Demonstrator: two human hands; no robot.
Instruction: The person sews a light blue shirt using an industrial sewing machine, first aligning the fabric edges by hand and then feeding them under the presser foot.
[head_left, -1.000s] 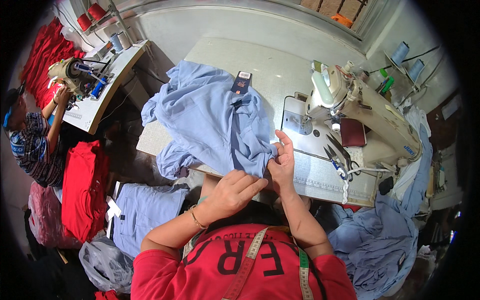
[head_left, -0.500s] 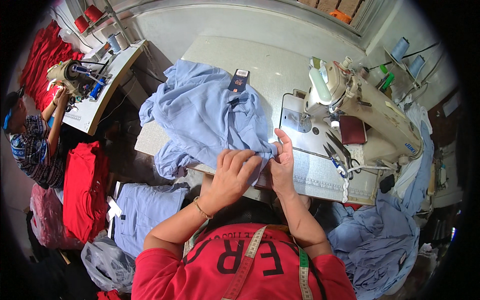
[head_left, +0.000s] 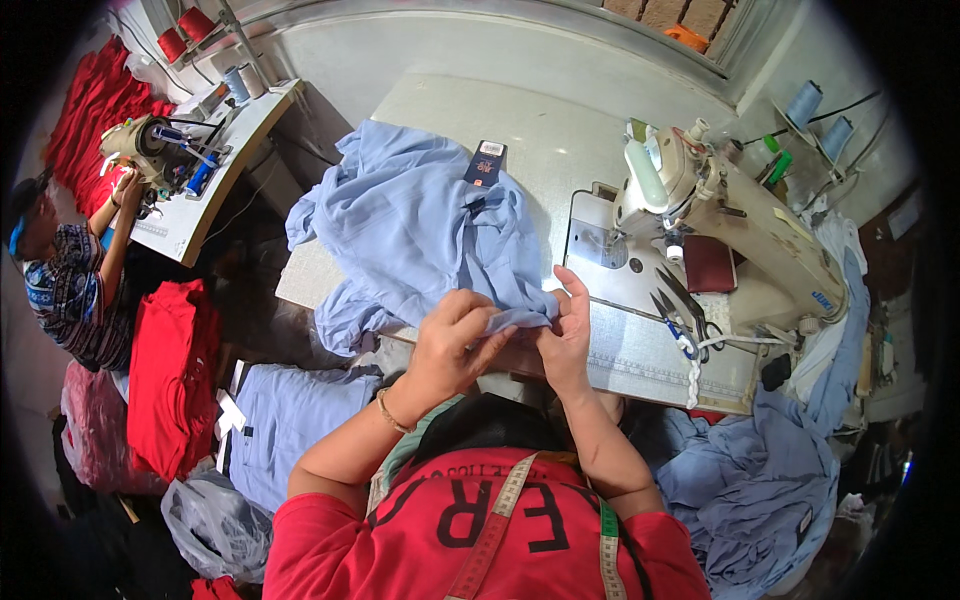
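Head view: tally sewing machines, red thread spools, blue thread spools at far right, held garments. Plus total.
Sewing machines: 2
Red thread spools: 2
Blue thread spools, far right: 2
Held garments, light blue: 1
Total: 7

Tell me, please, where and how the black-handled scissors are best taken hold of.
Probably by the black handle loops, coming from the near side with the right hand, once it releases the light-blue garment: the loops lie at the near end, while the blades point away and leftward.
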